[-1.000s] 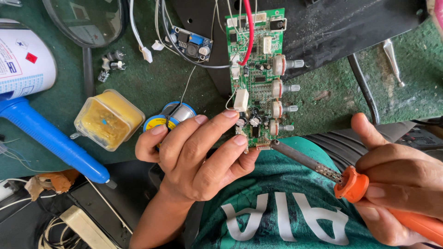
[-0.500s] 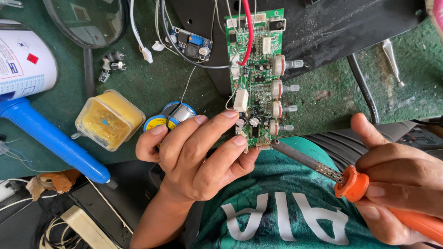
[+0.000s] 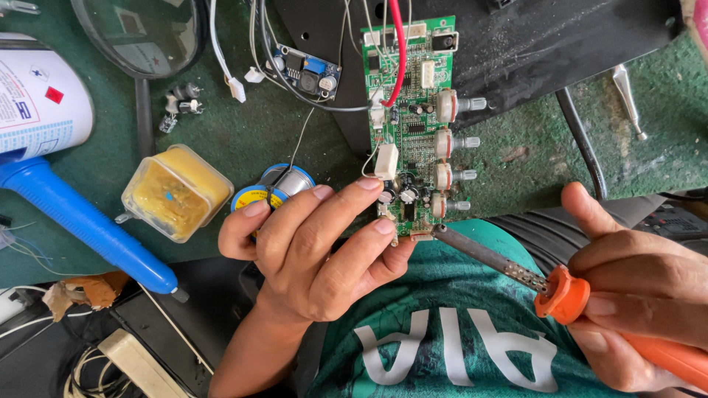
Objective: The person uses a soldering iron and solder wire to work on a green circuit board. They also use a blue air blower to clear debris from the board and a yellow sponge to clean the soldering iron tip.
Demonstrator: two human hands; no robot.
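Left hand (image 3: 317, 250) fingers (image 3: 346, 195) pinch the green circuit board's (image 3: 413, 118) lower edge; right hand (image 3: 634, 295) grips the soldering iron (image 3: 516, 269), tip touching that edge.

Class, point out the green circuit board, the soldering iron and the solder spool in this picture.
green circuit board (image 3: 413, 133), head view, middle of its component side.
soldering iron (image 3: 562, 295), head view, orange collar by the right hand.
solder spool (image 3: 284, 184), head view, wound solder wire.
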